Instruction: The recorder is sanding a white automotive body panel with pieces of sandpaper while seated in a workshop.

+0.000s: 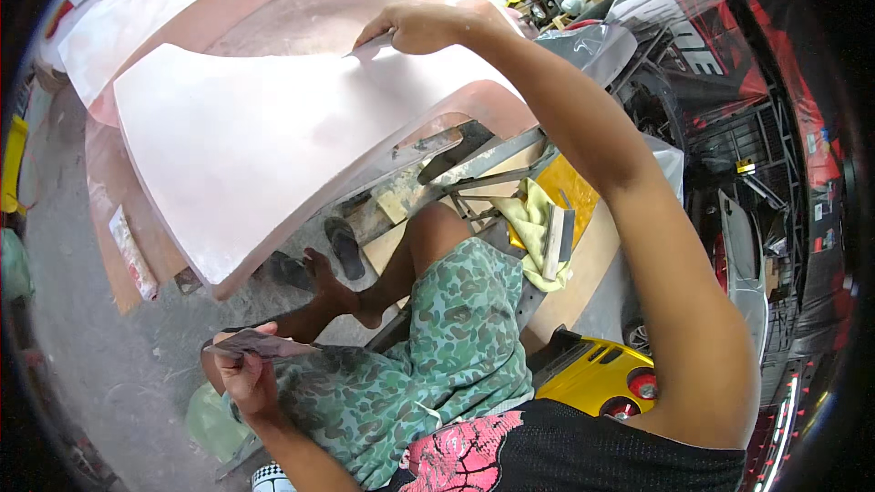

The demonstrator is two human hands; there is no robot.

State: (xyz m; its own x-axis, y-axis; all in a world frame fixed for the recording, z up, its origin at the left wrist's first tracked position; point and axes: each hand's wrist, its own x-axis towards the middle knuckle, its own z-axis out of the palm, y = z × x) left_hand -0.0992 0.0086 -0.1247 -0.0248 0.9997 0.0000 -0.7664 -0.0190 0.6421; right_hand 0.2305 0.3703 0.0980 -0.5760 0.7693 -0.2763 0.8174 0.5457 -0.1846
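Note:
A large white body panel (237, 128) with pinkish edges lies before me on a stand. At its far edge my right hand (415, 27) is closed on a thin grey piece (372, 47), pressed against the surface; its kind is mostly hidden by the fingers. Low on the left, above my knee and apart from the panel, my left hand (248, 378) grips a thin dark sheet (264, 344) with pinkish smears. Its fingers wrap round from below, with the thumb at the sheet's edge.
Below the panel's right side lie a yellow-green cloth (524, 219) and a sanding block (554, 241). A white and red tube (133, 253) rests at the left on brown paper. A sandal (344, 248) is on the floor. Behind my right arm stands a yellow car part (592, 374).

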